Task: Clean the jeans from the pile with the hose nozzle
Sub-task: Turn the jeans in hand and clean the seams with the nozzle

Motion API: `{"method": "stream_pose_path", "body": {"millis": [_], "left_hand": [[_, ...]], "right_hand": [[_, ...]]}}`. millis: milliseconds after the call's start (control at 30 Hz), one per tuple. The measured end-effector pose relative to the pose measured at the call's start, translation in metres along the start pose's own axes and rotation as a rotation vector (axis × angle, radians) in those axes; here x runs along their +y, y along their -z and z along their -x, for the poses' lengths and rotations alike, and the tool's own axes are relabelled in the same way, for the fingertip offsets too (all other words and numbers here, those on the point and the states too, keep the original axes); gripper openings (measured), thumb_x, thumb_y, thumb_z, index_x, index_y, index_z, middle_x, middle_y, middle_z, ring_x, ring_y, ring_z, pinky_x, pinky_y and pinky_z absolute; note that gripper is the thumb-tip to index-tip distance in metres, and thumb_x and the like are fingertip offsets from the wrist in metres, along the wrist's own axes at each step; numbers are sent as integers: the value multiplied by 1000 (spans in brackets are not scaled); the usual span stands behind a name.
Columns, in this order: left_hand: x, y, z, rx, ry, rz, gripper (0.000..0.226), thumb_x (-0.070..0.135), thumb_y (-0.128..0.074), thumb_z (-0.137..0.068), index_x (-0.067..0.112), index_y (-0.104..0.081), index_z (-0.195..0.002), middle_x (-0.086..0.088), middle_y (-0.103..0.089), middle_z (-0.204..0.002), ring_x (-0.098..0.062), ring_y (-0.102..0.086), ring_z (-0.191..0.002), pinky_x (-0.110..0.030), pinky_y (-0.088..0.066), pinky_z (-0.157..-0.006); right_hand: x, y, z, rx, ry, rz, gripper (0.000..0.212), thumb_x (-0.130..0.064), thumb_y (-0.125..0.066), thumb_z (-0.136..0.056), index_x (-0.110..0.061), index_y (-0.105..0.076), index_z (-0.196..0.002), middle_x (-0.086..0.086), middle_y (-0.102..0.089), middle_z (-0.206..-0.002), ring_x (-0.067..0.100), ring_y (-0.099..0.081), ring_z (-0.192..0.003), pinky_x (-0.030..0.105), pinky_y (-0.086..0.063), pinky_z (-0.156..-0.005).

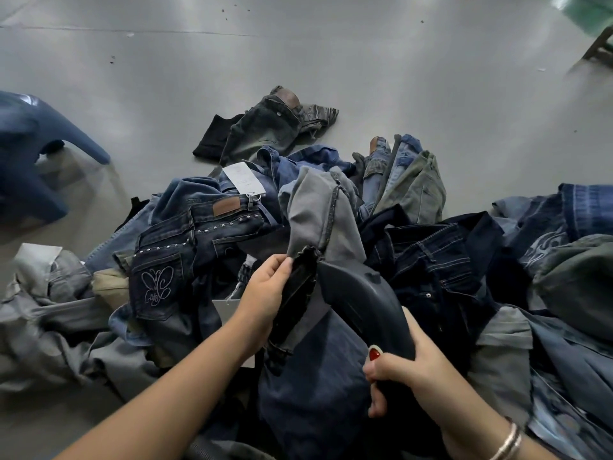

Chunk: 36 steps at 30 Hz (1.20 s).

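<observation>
Right hand (401,370), lower right of frame, silver bangles (506,441) at the wrist: gripped the handle of the dark hose nozzle (361,293), thumb over a red button (374,353). Left hand (265,293), lower centre: pinched the frilled dark hem of a pair of grey jeans (318,214), nozzle mouth just beside that hem. Risk, judged: the hem was held only at its edge, so suction or spray could drag it from the fingers or pull it into the mouth; a neighbouring garment might be caught as well, since the jeans lay tangled in the pile (431,260). Around them: studded dark jeans with a stitched butterfly (157,285), a paper tag (243,179). Beyond, centre frame: one pair (272,127) lying apart from the heap. Surface: smooth grey floor (331,61), lightly speckled. Left edge: blue plastic stool (30,154). Upper right corner: green floor patch (587,8).
</observation>
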<state>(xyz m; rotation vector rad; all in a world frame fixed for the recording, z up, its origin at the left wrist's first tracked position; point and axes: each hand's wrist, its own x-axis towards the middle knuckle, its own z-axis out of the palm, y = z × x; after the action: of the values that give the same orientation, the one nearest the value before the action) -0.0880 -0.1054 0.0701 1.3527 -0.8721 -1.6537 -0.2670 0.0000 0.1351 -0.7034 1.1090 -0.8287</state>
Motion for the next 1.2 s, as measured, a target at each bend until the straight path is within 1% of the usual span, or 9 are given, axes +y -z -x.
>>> {"method": "stream_pose_path", "body": {"millis": [133, 233, 333, 567, 733, 833, 933, 1067, 1200], "left_hand": [[9, -3, 5, -30, -174, -177, 17, 11, -46, -99, 11, -60, -89, -9, -61, -85, -19, -54, -82, -35, -45, -80], [9, 1, 7, -81, -251, -350, 17, 11, -50, -97, 14, -60, -85, -2, -58, -77, -12, -51, -75, -28, -42, -74], [13, 4, 4, -40, -306, -440, 21, 12, -55, -95, 23, -61, -78, 14, -58, -65, -3, -50, -64, -22, -42, -67], [22, 14, -5, 140, -297, -524, 20, 17, -61, -92, 26, -65, -75, 7, -67, -70, -11, -59, -69, -43, -51, -79], [30, 17, -11, 222, -243, -502, 18, 19, -61, -92, 24, -66, -75, 0, -69, -74, -14, -59, -72, -46, -51, -82], [34, 18, -11, 246, -236, -480, 14, 19, -63, -90, 23, -66, -78, -5, -72, -80, -17, -62, -76, -49, -53, -85], [35, 14, -8, 244, -282, -517, 11, 21, -65, -90, 23, -65, -79, 1, -72, -78, -14, -65, -76, -43, -54, -83], [38, 7, -4, 215, -385, -588, 16, 19, -62, -92, 28, -61, -79, 8, -69, -74, -1, -60, -68, -23, -49, -72], [40, -2, 3, 165, -455, -677, 18, 18, -62, -91, 28, -54, -79, 8, -67, -69, 4, -57, -61, -9, -40, -59]], "right_hand": [[-8, -11, -4, 23, 59, 33, 47, -4, -68, -57, -30, -59, -95, 5, -52, -59, 26, -49, -40, 37, -50, -47], [-19, -2, -11, 188, 110, -3, 42, 14, -63, -70, -12, -52, -102, 7, -52, -58, 24, -45, -37, 33, -47, -41], [-25, 5, -8, 214, 111, 17, 41, 18, -55, -77, -13, -53, -104, 8, -52, -59, 25, -45, -38, 35, -48, -41], [-22, -3, 4, 97, 93, 120, 46, -3, -64, -61, -35, -60, -94, 6, -52, -60, 29, -51, -42, 35, -48, -46], [-39, 10, -1, 361, 235, -37, 31, 19, -53, -75, -7, -49, -91, 10, -51, -62, 23, -46, -35, 32, -46, -36], [-52, 26, 2, 409, 285, -86, 29, 15, -55, -71, -8, -46, -88, 10, -52, -63, 23, -46, -37, 34, -47, -38], [-43, 17, 4, 253, 177, 23, 49, 8, -69, -45, -16, -55, -86, 8, -53, -62, 25, -45, -35, 32, -45, -36], [-24, -13, 1, -4, 50, 119, 47, -1, -63, -57, -31, -60, -92, 4, -53, -58, 24, -47, -37, 27, -44, -39], [-31, -10, -5, 187, 127, 98, 41, 6, -66, -64, -22, -58, -93, 4, -52, -60, 24, -45, -38, 29, -43, -39]]}}
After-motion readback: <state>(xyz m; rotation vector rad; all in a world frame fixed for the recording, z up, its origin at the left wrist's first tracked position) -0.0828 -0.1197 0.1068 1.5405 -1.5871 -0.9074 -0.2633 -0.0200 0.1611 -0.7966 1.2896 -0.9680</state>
